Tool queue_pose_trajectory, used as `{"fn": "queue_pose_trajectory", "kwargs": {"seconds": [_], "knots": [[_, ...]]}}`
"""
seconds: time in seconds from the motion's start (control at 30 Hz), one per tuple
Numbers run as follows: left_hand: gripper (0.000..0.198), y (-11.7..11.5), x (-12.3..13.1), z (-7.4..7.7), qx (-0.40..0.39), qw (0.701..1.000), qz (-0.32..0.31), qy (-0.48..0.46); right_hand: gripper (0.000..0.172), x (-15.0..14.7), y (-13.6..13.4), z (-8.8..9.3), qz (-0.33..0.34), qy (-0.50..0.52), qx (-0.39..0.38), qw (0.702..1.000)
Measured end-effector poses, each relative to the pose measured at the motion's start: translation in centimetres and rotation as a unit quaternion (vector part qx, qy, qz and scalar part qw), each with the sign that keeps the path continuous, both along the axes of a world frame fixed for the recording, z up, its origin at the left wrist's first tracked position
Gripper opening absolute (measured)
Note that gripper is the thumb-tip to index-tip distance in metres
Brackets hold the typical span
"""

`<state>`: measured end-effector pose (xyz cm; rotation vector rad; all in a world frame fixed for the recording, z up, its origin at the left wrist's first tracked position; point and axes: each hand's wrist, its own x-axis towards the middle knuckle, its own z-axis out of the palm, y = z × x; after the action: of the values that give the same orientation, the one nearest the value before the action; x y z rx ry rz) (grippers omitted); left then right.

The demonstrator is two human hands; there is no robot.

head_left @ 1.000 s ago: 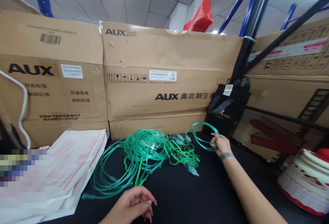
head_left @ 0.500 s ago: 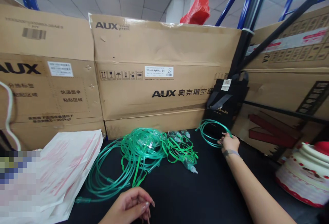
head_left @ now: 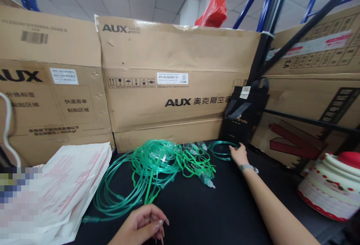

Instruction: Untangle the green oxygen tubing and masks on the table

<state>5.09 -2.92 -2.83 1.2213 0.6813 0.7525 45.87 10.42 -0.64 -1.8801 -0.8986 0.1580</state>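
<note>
My right hand (head_left: 238, 154) reaches to the right end of a loose coil of green clear tubing (head_left: 219, 158), which lies low on the black tabletop. Its thumb and fingers are apart at the coil's edge; whether they still touch the tubing is hard to see. Nearer to me, my left hand (head_left: 143, 222) hovers with loosely curled fingers and nothing in it. Beyond it is a tangled heap of green tubing (head_left: 157, 162). Right of that heap are bright green straps (head_left: 194, 164) and small clear connectors, one a cup with a white tip (head_left: 208, 181).
White printed plastic bags (head_left: 75, 177) lie on the left. Cardboard boxes (head_left: 174, 117) form a wall behind the table. A black bag (head_left: 243, 113) stands by a dark rack post. At the right is a white and red jar (head_left: 332, 188).
My right hand has moved left and slightly down, and the coil has come down flat on the table beside the connectors. My left hand is unchanged.
</note>
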Motion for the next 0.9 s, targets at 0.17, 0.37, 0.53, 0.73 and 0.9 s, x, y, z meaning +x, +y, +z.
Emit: {"fn": "queue_pose_trajectory", "kwargs": {"seconds": [0.17, 0.37, 0.53, 0.73, 0.9], "knots": [[0.031, -0.1, 0.0, 0.3, 0.000, 1.000, 0.007, 0.006, 0.032, -1.4, -1.7, 2.0, -0.022, -0.110, -0.097, 0.989], [0.030, -0.1, 0.1, 0.2, -0.009, 1.000, 0.008, 0.003, 0.016, -2.2, -3.1, 2.5, 0.122, -0.148, -0.212, 0.958], [0.030, 0.0, 0.2, 0.2, -0.006, 1.000, 0.009, 0.006, 0.023, -3.5, -2.7, 1.7, 0.169, -0.169, -0.218, 0.946], [0.029, 0.0, 0.1, 0.0, 0.001, 1.000, -0.003, 0.002, 0.004, -5.9, -2.8, 2.3, 0.180, -0.171, -0.112, 0.962], [0.030, 0.0, 0.1, 0.3, 0.006, 1.000, 0.005, 0.007, 0.014, -10.4, -4.4, 4.5, 0.275, -0.107, 0.001, 0.956]]}}
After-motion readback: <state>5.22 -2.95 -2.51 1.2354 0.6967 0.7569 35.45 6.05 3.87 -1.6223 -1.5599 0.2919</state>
